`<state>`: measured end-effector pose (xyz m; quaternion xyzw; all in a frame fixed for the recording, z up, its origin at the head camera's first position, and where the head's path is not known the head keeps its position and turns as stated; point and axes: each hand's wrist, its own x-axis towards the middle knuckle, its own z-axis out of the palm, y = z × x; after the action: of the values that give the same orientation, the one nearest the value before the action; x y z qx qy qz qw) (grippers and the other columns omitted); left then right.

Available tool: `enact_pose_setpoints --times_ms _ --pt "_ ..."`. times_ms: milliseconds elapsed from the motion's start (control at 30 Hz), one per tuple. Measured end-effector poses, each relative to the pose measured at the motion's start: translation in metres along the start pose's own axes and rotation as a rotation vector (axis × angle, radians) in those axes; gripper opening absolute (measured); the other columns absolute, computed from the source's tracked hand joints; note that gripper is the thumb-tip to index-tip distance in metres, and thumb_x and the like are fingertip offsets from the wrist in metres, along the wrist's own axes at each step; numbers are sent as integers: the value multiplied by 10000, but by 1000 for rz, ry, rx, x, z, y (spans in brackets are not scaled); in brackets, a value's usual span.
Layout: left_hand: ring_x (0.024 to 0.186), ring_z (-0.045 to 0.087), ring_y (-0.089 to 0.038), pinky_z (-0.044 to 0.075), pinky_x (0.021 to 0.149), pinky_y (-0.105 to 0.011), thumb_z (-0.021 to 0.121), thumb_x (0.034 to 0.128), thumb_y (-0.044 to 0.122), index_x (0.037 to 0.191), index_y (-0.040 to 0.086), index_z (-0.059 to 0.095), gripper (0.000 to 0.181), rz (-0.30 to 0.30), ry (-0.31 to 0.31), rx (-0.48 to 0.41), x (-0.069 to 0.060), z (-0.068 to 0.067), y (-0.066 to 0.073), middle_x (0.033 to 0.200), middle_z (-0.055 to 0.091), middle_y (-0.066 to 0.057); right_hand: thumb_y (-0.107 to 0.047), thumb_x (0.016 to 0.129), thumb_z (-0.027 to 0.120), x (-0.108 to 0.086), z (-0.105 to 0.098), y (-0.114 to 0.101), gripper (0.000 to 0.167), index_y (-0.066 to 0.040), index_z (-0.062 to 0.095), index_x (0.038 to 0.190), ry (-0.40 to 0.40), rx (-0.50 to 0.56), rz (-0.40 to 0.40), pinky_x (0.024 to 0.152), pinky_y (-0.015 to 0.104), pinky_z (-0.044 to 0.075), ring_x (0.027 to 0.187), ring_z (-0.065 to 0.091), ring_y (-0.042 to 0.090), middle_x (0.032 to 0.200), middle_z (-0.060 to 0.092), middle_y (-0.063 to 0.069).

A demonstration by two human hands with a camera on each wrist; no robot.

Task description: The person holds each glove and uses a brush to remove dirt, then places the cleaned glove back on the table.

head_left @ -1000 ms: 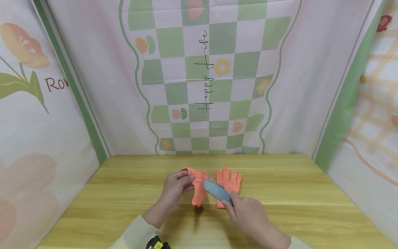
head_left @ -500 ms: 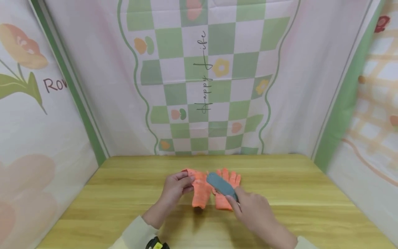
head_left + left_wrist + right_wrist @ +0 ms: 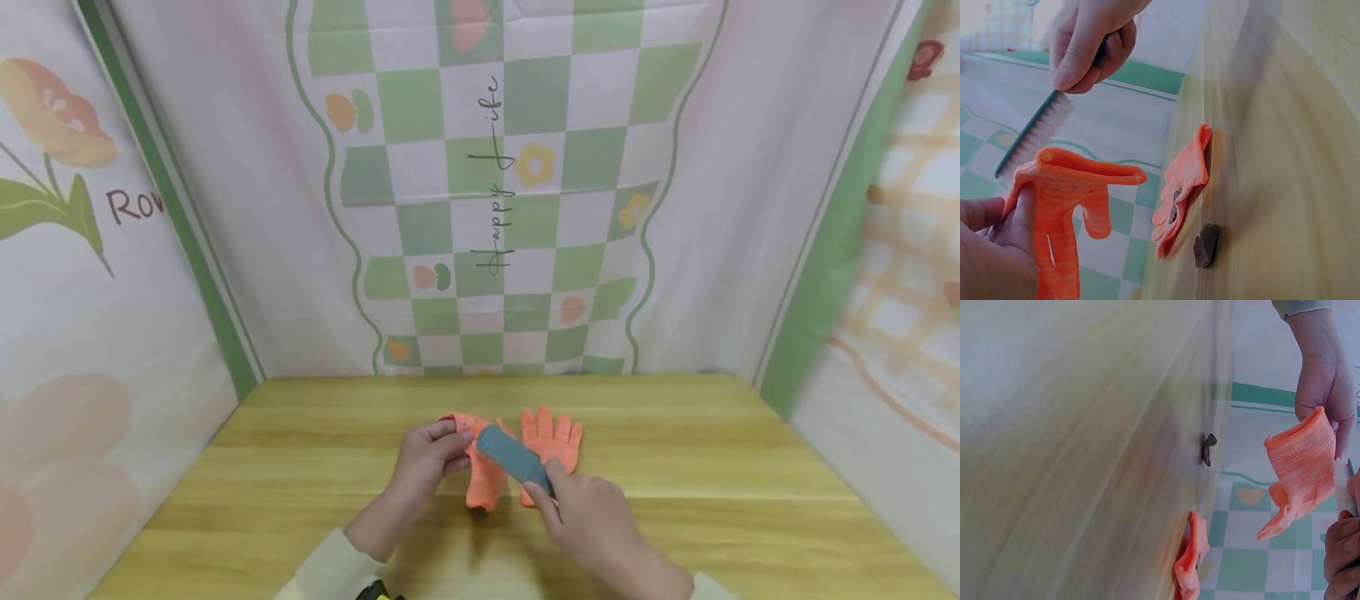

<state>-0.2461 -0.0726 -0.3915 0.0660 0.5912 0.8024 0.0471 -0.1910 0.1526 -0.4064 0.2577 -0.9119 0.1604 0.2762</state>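
Note:
My left hand (image 3: 422,457) pinches an orange knitted glove (image 3: 486,479) by one edge and holds it up off the table. In the left wrist view the held glove's cuff (image 3: 1088,169) is uppermost and its fingers hang down. My right hand (image 3: 592,512) grips a brush (image 3: 512,454) with a blue-green back; its pale bristles (image 3: 1044,125) show in the left wrist view. The brush head overlaps the held glove in the head view; whether the bristles touch it I cannot tell. A second orange glove (image 3: 551,437) lies flat on the table, fingers pointing away.
A small dark brown lump (image 3: 1206,245) sits on the wooden table (image 3: 675,450). Another dark bit (image 3: 1174,206) shows at the lying glove. Printed curtains (image 3: 525,208) stand behind the table and along both sides.
The brush went to the right, then came back left and slightly down over the held glove. The held glove's hanging end swung a little. The left hand stayed nearly in place.

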Motion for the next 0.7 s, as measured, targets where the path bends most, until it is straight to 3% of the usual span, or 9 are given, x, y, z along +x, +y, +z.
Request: enact_pose_setpoints --times_ms 533,700 --pt "682 659 -102 576 651 -224 602 895 -75 1033 -162 583 164 12 52 -52 3 -2 2 797 663 -54 -293 940 655 -6 4 4 297 -157 448 776 -19 -49 30 369 175 247 415 268 6 533 298 -118" --pt "691 665 -117 576 653 -224 606 891 -80 1049 -175 592 185 18 41 -79 4 -4 4 797 666 -69 -302 944 648 -11 6 12 269 -143 501 785 -99 -76 89 379 196 289 438 320 30 553 402 -93"
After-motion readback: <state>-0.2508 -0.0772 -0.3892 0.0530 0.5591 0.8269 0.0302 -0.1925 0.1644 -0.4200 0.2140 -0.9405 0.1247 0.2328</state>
